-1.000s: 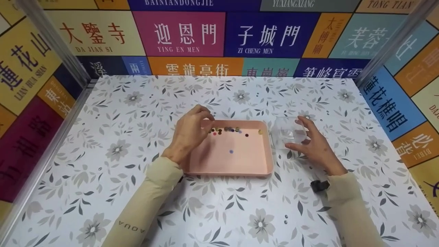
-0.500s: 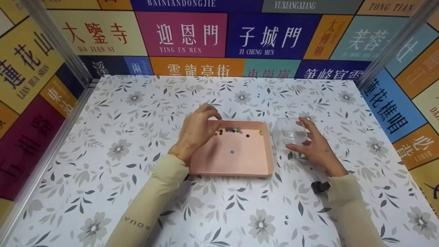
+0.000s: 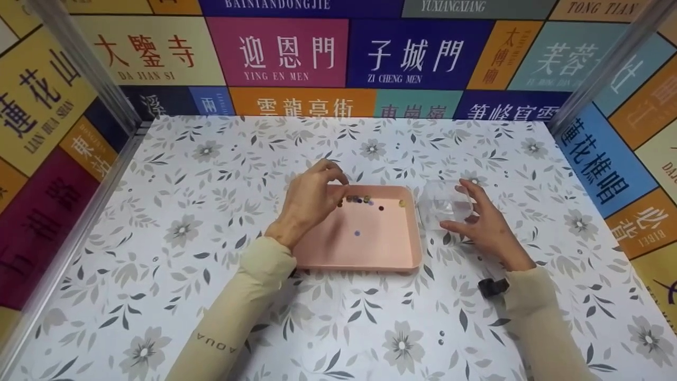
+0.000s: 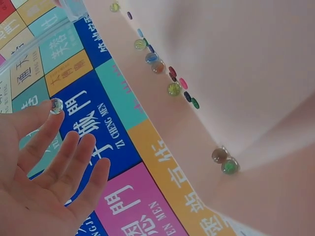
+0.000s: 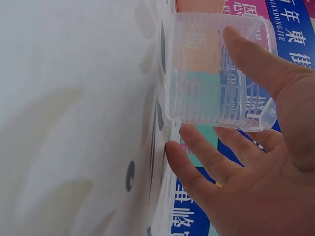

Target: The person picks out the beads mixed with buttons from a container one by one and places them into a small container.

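My left hand is over the left part of a pink tray. Its thumb and forefinger pinch a clear glass marble, best seen in the left wrist view, while the other fingers stay loose. Along the tray's far wall lie several marbles and small flat coloured pieces. A single blue piece rests near the tray's middle. To the right of the tray, my right hand holds a clear plastic container upright on the table, thumb on one side and fingers on the other.
A white tablecloth with grey flowers and leaves covers the table. Panels with large Chinese characters rise behind it and at both sides. Metal posts stand at the back corners.
My left hand has shifted a little to the right over the tray, hiding more of the pieces along the far wall. My right hand and the container have stayed in place.
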Motion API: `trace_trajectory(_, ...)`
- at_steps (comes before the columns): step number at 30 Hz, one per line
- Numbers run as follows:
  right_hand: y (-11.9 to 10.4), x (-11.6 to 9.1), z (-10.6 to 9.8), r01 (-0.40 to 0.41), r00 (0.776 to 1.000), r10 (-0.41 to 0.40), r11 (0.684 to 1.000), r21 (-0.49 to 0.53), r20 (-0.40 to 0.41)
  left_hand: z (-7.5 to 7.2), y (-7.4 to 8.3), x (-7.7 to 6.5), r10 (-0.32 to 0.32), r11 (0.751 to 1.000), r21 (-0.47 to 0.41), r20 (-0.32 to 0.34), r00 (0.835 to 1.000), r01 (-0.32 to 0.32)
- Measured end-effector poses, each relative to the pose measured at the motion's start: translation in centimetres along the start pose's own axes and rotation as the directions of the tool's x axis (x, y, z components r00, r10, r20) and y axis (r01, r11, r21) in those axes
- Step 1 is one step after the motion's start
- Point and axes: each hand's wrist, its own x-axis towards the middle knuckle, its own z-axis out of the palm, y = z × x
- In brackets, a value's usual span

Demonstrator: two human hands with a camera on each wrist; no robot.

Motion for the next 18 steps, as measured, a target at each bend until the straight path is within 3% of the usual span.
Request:
trace_trajectory(8,0.0,0.1,-0.1,0.000,1.000,0.000,1.000,-0.003,0.002,-0.6,0.6,-0.1,0.009,1.000,-0.023,-0.002,1.000,-0.009)
trace_trajectory(18,0.0,0.0,0.0,0.006,1.000,-0.006,1.000,-0.014,0.010,-1.1,2.1,0.0,0.003,1.000,0.014,0.016,1.000,-0.003)
